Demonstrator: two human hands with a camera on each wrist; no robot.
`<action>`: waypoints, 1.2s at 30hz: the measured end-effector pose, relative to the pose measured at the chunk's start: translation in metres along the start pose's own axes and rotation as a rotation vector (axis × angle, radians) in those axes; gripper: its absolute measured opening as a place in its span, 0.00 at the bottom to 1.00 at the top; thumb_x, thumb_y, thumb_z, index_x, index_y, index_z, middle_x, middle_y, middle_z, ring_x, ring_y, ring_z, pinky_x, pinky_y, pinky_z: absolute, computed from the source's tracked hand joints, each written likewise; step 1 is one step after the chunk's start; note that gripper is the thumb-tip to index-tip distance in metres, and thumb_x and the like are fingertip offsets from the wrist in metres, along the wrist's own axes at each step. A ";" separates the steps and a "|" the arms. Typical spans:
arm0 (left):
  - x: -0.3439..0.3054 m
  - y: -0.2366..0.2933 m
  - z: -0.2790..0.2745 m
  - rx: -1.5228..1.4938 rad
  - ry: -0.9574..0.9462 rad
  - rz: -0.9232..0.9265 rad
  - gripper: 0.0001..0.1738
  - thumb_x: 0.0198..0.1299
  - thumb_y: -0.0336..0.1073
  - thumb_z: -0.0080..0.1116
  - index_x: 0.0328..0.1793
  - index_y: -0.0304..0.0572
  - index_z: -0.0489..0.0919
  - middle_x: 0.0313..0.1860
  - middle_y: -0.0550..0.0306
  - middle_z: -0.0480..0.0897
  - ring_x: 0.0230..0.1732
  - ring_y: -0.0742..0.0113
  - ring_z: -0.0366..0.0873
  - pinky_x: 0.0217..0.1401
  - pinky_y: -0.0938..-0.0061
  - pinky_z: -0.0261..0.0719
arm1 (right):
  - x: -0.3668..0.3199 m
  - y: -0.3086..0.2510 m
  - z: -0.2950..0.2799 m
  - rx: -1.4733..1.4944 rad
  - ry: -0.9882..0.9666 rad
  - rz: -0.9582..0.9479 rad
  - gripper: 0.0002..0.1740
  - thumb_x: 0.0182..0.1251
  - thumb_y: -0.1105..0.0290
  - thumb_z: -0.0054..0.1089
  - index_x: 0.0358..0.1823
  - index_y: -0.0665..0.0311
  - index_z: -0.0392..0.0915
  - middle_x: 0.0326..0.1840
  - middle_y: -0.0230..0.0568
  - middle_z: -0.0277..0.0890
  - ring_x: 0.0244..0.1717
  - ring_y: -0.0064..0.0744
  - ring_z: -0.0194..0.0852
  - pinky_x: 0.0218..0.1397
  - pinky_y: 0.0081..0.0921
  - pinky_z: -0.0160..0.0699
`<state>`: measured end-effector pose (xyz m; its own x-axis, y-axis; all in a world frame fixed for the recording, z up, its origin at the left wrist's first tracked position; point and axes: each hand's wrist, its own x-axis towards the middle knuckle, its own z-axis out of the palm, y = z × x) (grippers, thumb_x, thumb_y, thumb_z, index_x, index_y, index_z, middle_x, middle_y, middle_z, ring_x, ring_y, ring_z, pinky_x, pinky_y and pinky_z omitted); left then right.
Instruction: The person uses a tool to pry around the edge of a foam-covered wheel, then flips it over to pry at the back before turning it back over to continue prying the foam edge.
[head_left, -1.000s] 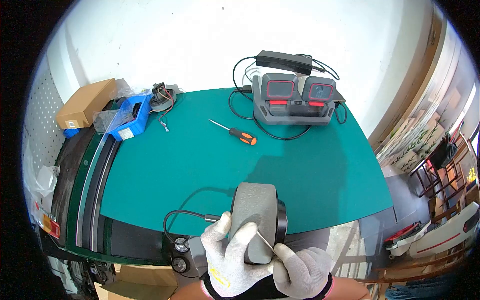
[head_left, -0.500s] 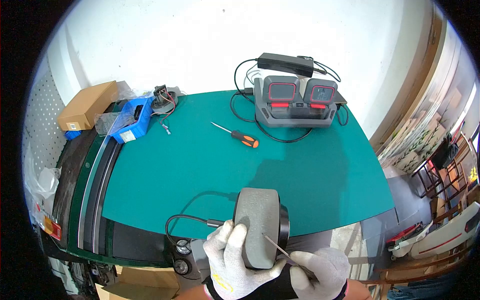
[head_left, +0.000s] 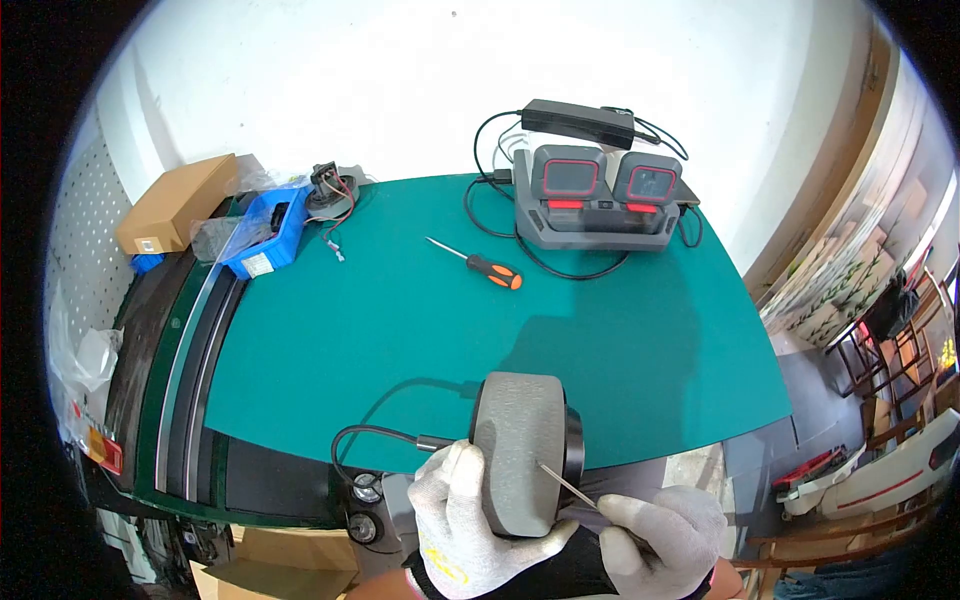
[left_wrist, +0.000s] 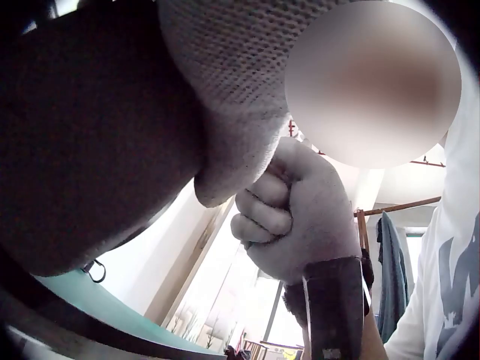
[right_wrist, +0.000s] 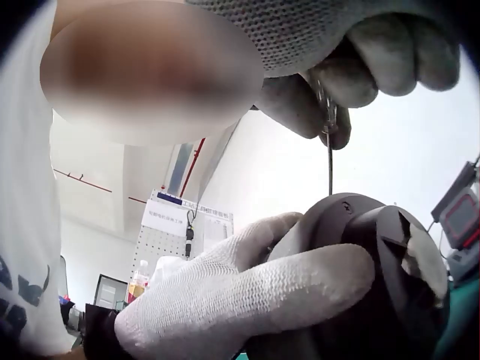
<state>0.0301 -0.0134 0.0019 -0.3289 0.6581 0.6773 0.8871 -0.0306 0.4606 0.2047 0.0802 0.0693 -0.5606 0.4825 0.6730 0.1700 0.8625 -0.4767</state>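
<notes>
A grey rounded housing [head_left: 520, 450] with a black ring on its right side stands at the near edge of the table. My gloved left hand [head_left: 475, 525] grips it from the left and below, thumb along its near end. A black cable [head_left: 375, 430] with a metal-sleeved end meets the housing beside these fingers. In my gloved right hand [head_left: 665, 540] is a thin screwdriver [head_left: 568, 484], its tip against the housing's face in the head view. The right wrist view shows its clear handle [right_wrist: 326, 105] pinched between fingers and thumb, the shaft pointing down at the housing.
An orange-and-black screwdriver [head_left: 495, 272] lies mid-table. Behind it stands a grey dock [head_left: 600, 230] with two red-trimmed units and a black power adapter [head_left: 578, 122]. A blue bin [head_left: 270, 245], a wired part [head_left: 330, 195] and a cardboard box [head_left: 178, 205] are at the back left.
My right hand has drawn back to the right, so more of the screwdriver's shaft shows. The housing and my left hand have shifted slightly right.
</notes>
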 end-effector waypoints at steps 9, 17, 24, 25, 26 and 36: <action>0.009 -0.001 -0.007 0.040 0.021 0.164 0.66 0.39 0.67 0.82 0.77 0.32 0.66 0.63 0.36 0.70 0.60 0.37 0.72 0.62 0.50 0.76 | 0.004 -0.004 0.001 0.013 -0.019 0.012 0.12 0.56 0.79 0.68 0.43 0.69 0.87 0.19 0.41 0.74 0.18 0.41 0.74 0.23 0.35 0.68; 0.017 0.005 -0.016 -0.025 0.004 0.133 0.63 0.36 0.61 0.86 0.77 0.39 0.68 0.67 0.38 0.66 0.62 0.39 0.71 0.64 0.51 0.75 | 0.006 -0.005 -0.001 -0.022 -0.015 0.020 0.11 0.56 0.79 0.68 0.42 0.68 0.87 0.20 0.41 0.75 0.18 0.40 0.74 0.23 0.35 0.69; 0.031 0.013 -0.015 -0.096 -0.030 0.105 0.58 0.35 0.48 0.88 0.74 0.40 0.70 0.71 0.36 0.65 0.69 0.34 0.69 0.69 0.49 0.73 | 0.010 -0.007 -0.006 -0.015 -0.009 0.000 0.11 0.56 0.80 0.69 0.42 0.67 0.87 0.19 0.39 0.74 0.17 0.39 0.73 0.22 0.34 0.68; 0.030 0.012 -0.012 -0.132 -0.018 0.103 0.56 0.35 0.45 0.88 0.74 0.40 0.70 0.71 0.36 0.65 0.69 0.33 0.68 0.70 0.48 0.73 | 0.012 -0.007 -0.007 -0.021 -0.018 -0.007 0.11 0.56 0.80 0.69 0.42 0.67 0.87 0.18 0.39 0.73 0.17 0.38 0.73 0.22 0.34 0.67; 0.030 0.012 -0.010 -0.168 -0.007 0.101 0.55 0.35 0.43 0.87 0.73 0.40 0.70 0.72 0.35 0.66 0.70 0.32 0.68 0.71 0.47 0.73 | 0.013 -0.008 -0.008 -0.027 -0.026 -0.013 0.11 0.56 0.80 0.69 0.42 0.67 0.87 0.18 0.38 0.72 0.17 0.38 0.72 0.21 0.34 0.67; 0.032 0.014 -0.011 -0.137 -0.015 0.115 0.53 0.36 0.39 0.85 0.72 0.40 0.71 0.70 0.36 0.68 0.69 0.32 0.69 0.70 0.47 0.73 | 0.027 -0.012 -0.017 -0.055 -0.075 -0.052 0.11 0.55 0.79 0.69 0.41 0.64 0.87 0.17 0.36 0.70 0.16 0.37 0.71 0.21 0.34 0.67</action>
<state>0.0286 -0.0013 0.0365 -0.2216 0.6555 0.7219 0.8657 -0.2085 0.4551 0.2017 0.0854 0.1027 -0.6282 0.4262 0.6509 0.1828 0.8940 -0.4090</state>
